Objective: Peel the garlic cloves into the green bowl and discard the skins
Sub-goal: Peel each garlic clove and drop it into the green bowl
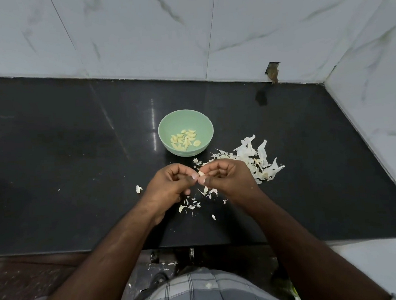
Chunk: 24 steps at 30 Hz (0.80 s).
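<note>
A small garlic clove (201,173) sits between the fingertips of both hands above the black counter. My left hand (171,184) and my right hand (227,178) both pinch it, fingers curled, thumbs meeting at the clove. Just beyond them stands the green bowl (167,126) with several peeled cloves (185,139) in its bottom. A heap of white garlic skins (256,159) lies right of my right hand, and smaller skin scraps (191,203) are scattered under and in front of the hands.
The black counter (64,159) ends at a marble-tiled wall behind and on the right. One loose skin piece (138,189) lies left of my left hand. Skin bits lie on the floor (163,266) below the counter's front edge.
</note>
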Motion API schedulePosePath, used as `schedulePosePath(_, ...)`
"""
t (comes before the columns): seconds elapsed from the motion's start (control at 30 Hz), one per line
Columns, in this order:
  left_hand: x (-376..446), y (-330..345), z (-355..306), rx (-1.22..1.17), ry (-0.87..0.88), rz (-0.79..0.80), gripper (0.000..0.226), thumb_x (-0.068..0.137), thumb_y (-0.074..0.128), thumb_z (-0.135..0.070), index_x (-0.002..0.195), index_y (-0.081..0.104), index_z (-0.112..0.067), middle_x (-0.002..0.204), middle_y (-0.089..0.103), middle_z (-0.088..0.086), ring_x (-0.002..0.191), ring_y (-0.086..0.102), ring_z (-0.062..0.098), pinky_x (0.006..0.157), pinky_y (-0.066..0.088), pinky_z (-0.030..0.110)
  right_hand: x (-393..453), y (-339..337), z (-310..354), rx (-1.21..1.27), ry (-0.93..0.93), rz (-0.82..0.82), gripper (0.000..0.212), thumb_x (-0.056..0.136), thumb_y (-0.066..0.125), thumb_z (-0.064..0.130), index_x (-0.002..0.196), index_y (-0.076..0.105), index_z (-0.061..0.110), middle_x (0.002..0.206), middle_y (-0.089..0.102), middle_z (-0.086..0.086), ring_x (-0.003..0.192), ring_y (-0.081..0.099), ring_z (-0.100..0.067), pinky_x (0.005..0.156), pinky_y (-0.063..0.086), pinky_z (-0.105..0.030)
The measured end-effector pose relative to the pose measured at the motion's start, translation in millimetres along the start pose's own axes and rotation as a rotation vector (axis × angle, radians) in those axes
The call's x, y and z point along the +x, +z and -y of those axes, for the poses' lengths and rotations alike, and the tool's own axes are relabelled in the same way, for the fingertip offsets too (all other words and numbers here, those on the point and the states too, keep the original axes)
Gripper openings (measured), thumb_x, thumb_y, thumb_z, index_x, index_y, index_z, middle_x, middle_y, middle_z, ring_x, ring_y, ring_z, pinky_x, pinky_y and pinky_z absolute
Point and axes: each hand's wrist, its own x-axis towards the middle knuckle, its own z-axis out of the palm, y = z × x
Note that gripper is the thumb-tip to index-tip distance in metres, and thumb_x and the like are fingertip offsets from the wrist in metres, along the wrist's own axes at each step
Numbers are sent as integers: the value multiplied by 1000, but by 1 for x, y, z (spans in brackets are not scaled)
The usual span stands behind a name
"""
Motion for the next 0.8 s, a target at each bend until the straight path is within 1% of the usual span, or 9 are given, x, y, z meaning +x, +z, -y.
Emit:
schedulePosePath(0.1,-2,2,-2,-50,-9,24,9,88,72,-5,83,73,-12,72,69,7,57,55,10,50,35,21,1,2,-1,-21,-17,29,26,75,81,-5,93,75,12,84,74,-9,77,68,-15,77,58,-28)
schedulePosePath(0.2,-3,3,-3,-103,-27,14,4,85,73,-4,86,73,-8,69,70,5,58,59,9,51,38,20,0,2,0,-30,-34,26,21,74,82,-3,89,76,10,83,76,-9,76,69,-15,76,58,-30)
schedulePosePath(0.33,-5,2,-3,-184,-53,40,4,88,72,-9,91,74,-7,79,74,9,67,66,10,57,45,18,-1,4,1,-54,-29,-20,17,73,84,0,85,77,9,81,76,-6,75,71,-14,76,58,-34)
schedulePosePath(0.43,-4,2,-3,-225,-57,37,5,89,71,-9,92,74,-6,80,74,11,70,68,12,58,50,17,0,7,3,-74,-19,-36,19,71,85,0,78,75,14,73,74,4,71,69,-8,72,57,-26)
schedulePosePath(0.5,-4,3,-3,-233,-56,28,6,89,71,-8,91,74,-4,80,73,13,69,68,12,58,50,16,-1,10,3,-80,-20,-36,18,72,85,-1,76,74,12,68,72,9,67,67,-3,67,53,-20)
schedulePosePath(0.6,-3,4,-2,-231,-48,17,6,91,69,-6,91,74,-3,80,72,14,67,67,12,57,50,17,0,11,3,-85,-11,-59,13,72,85,0,76,73,5,68,72,6,68,67,-8,68,55,-25)
schedulePosePath(0.67,-2,4,-2,-229,-37,13,6,91,68,-5,91,74,-3,79,70,15,66,65,13,57,50,17,-1,12,4,-77,-6,-60,15,73,85,0,73,72,7,68,71,2,68,67,-13,70,56,-32)
schedulePosePath(0.73,-2,5,-1,-220,-16,6,6,92,67,-4,92,73,-2,76,68,13,65,63,12,57,49,17,-1,12,6,-63,-5,-57,20,74,84,0,72,70,14,68,71,2,67,66,-12,69,56,-31)
schedulePosePath(0.8,-3,6,-1,-199,25,-7,8,92,66,-2,96,73,1,74,67,14,66,62,12,57,48,18,-1,13,7,-21,9,-66,19,75,82,0,77,70,14,68,72,3,66,66,-10,66,56,-26)
